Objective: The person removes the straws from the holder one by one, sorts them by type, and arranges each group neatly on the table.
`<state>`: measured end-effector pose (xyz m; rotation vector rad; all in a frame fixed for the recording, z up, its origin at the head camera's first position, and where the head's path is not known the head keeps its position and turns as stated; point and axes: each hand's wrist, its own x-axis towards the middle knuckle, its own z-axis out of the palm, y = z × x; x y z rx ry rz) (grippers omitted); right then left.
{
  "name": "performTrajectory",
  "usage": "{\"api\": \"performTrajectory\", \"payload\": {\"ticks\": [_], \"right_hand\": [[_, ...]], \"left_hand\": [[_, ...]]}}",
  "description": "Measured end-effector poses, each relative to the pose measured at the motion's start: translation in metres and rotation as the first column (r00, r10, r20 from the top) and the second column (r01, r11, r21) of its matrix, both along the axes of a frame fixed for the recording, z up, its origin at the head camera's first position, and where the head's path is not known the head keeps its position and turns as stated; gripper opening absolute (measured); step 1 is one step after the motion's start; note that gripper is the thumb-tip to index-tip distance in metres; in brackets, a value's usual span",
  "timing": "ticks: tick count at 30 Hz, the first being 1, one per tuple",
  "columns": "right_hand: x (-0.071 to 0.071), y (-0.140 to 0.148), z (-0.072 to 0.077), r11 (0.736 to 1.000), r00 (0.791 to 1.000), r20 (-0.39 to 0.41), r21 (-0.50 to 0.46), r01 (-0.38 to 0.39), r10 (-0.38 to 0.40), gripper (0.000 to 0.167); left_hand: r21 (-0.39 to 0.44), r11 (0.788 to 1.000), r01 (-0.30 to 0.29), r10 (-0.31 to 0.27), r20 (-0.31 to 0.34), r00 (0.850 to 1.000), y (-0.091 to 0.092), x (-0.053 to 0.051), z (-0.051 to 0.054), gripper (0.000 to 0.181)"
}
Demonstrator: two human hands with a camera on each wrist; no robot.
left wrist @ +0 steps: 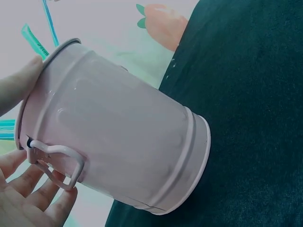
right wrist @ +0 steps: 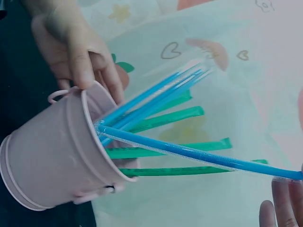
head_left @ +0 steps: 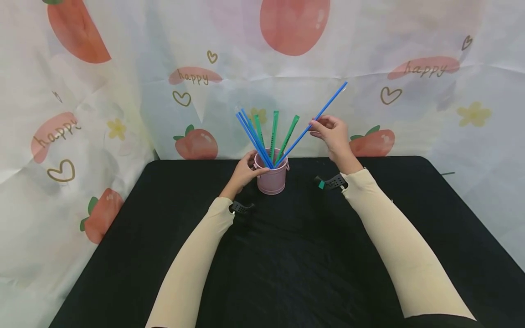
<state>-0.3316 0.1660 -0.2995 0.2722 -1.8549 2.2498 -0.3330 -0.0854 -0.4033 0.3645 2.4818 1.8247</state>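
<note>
A small pink metal bucket (head_left: 271, 183) stands upright on the black table. My left hand (head_left: 243, 172) grips it by the rim, thumb on the top edge and fingers along the side by a small handle, as the left wrist view shows. Between thumb and fingertips, my right hand (head_left: 333, 134) pinches a blue straw (head_left: 331, 101) in clear wrapping. That straw slants up to the right, its lower end at the bucket's mouth. More blue straws (right wrist: 151, 99) lean in the bucket beside several slim green sticks (right wrist: 213, 144) with flattened ends. Inside, their lower ends are hidden.
A black cloth covers the table (head_left: 279, 255). Behind and to the left hangs a pale curtain (head_left: 135, 54) printed with fruit, hearts and flowers. Dark straps (head_left: 334, 182) sit at both wrists, by the cream sleeves (head_left: 398, 246).
</note>
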Motion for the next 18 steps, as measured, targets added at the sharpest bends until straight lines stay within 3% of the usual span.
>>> {"api": "performTrajectory", "payload": {"ticks": [7,18], "right_hand": [[0.002,0.015,0.012,0.999,1.0,-0.007,-0.048,-0.002,0.002,0.005],[0.011,0.053,0.022,0.997,0.999,0.004,-0.063,0.037,-0.037,0.005]], "left_hand": [[-0.015,1.0,-0.008,0.008,-0.007,1.0,0.001,0.001,-0.002,0.074],[-0.014,1.0,-0.009,0.009,-0.003,1.0,0.001,0.004,0.002,0.074]]}}
